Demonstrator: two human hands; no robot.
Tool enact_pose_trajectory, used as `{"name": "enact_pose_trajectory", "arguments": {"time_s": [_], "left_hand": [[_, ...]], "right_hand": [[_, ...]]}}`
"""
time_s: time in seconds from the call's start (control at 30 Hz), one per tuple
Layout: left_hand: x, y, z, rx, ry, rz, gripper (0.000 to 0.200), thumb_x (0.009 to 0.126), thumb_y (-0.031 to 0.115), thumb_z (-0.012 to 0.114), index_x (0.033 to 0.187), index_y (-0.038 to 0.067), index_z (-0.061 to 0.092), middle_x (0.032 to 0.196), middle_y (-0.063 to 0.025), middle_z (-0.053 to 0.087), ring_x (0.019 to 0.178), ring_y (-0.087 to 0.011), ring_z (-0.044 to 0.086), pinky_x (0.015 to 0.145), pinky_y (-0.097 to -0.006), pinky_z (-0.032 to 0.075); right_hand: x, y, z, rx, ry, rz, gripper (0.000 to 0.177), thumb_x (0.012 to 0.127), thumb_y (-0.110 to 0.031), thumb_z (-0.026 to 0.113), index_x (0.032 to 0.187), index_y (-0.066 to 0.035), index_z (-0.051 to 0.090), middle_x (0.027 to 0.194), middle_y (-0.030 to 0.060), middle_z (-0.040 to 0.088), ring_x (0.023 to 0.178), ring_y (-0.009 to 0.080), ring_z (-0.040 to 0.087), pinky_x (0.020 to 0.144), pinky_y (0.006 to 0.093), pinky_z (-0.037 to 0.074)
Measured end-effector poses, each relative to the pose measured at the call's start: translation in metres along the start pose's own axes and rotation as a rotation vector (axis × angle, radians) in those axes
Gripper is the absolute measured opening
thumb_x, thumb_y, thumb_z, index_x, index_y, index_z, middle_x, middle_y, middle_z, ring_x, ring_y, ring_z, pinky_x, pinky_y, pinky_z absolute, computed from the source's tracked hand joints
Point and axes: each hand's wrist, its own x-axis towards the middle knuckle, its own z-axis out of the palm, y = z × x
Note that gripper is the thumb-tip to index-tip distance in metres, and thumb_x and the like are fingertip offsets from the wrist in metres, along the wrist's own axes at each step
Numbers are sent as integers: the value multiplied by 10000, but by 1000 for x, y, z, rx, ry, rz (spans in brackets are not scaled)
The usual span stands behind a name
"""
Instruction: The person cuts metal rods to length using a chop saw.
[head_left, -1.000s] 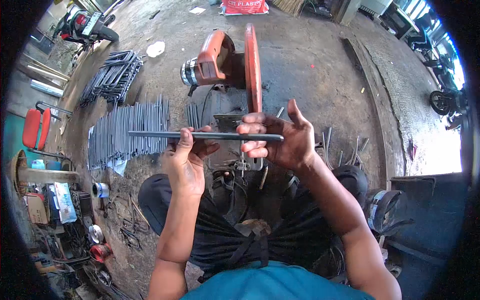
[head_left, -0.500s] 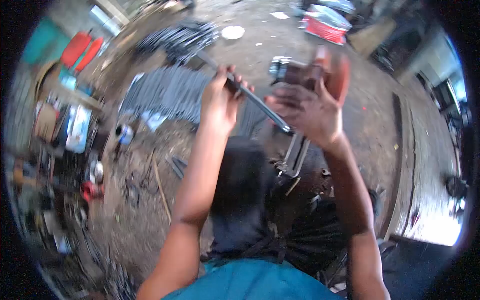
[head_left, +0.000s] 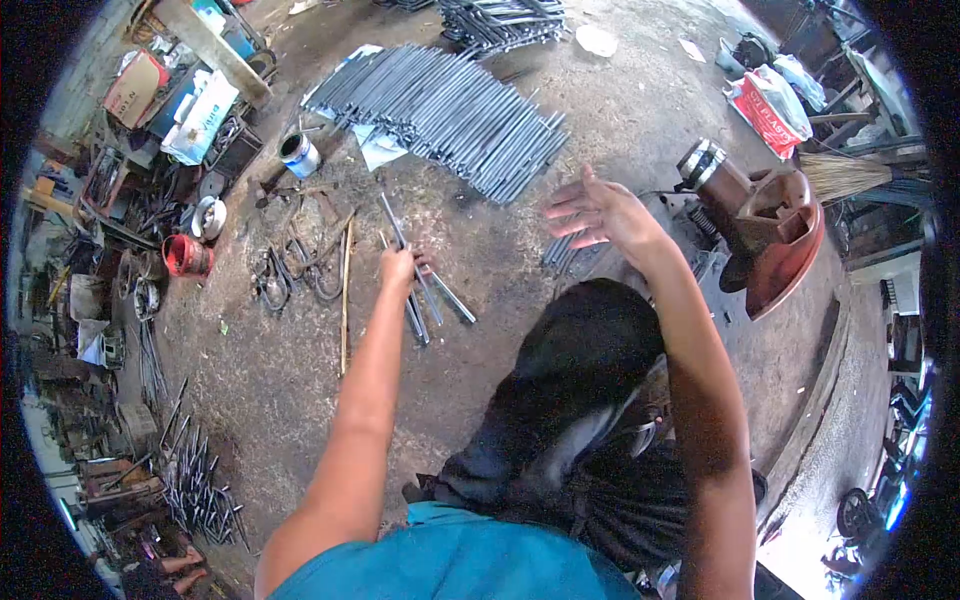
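Observation:
My left hand is low over the dirt floor, its fingers closed round a thin grey metal rod. A few similar rods lie under and beside that hand; which of them it touches I cannot fully tell. My right hand is raised over my knee, fingers stretched out and apart, holding nothing. Right of it stands a reddish-brown machine with a cylindrical motor-like end. Some short rods lie behind the right hand, partly hidden by my dark-trousered leg.
A wide row of grey rods lies ahead, with another stack beyond it. To the left are a paint can, a red bucket, bent metal pieces and a thin stick. A red-and-white sack sits far right.
My left hand has carried the rod down and left to the floor beside other rods. My right hand has come away from the machine and rod, fingers spread. The view has shifted.

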Motion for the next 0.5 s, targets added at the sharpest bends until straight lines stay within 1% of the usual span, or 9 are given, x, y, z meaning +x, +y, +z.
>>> {"name": "enact_pose_trajectory", "arguments": {"time_s": [0.07,0.1,0.17,0.2,0.27,0.37,0.4,0.43,0.5], "left_hand": [[17,-32,-12,308,122,18,254,882,148,471,1045,-35,538,875,-171,626,737,-273,648,572,-395,550],[21,-42,-10,310,110,5,254,882,148,471,1045,-35,538,875,-171,626,737,-273,648,572,-395,550],[17,-41,6,991,418,175,253,824,154,518,997,-5,613,906,-182,654,822,-304,645,698,-405,511],[18,-40,20,993,403,167,253,824,154,518,997,-5,613,906,-182,654,822,-304,645,698,-405,511],[25,-35,59,1016,266,279,245,774,215,550,960,84,642,864,-202,654,875,-356,629,787,-433,475],[23,-36,139,891,66,438,258,797,252,531,906,50,648,907,-215,644,892,-364,621,771,-436,482],[22,-40,166,852,-9,459,269,800,267,533,897,43,647,912,-221,641,897,-369,618,771,-440,481],[25,-48,191,876,-85,453,275,805,274,537,890,37,646,909,-223,641,896,-368,618,773,-444,481],[29,-76,235,986,-172,422,282,812,282,551,888,26,642,907,-230,639,899,-368,617,784,-449,479]], "right_hand": [[5,15,-12,40,23,38,695,940,-553,272,1174,69,472,1089,203,603,861,282,633,725,376,529],[7,22,-19,76,39,65,696,938,-557,275,1171,68,473,1083,201,607,851,282,637,713,374,535],[15,38,-35,131,81,82,700,935,-563,274,1169,66,473,1077,202,608,857,285,637,718,377,537],[21,48,-42,189,108,91,703,933,-568,274,1168,64,472,1072,203,609,862,287,637,723,381,538],[33,71,-65,238,122,87,695,936,-563,262,1154,61,478,1054,210,610,864,304,636,728,391,540],[44,102,-95,338,254,60,672,949,-536,250,1160,63,469,1059,217,601,865,316,630,734,394,538],[48,115,-105,430,344,79,664,951,-528,250,1148,64,478,1051,215,606,832,311,636,695,389,542],[51,127,-114,522,436,96,656,953,-519,250,1136,64,487,1044,212,610,799,307,642,656,384,547],[53,149,-126,512,462,136,655,952,-517,256,1136,68,484,1041,210,611,796,301,641,651,381,547]]}}
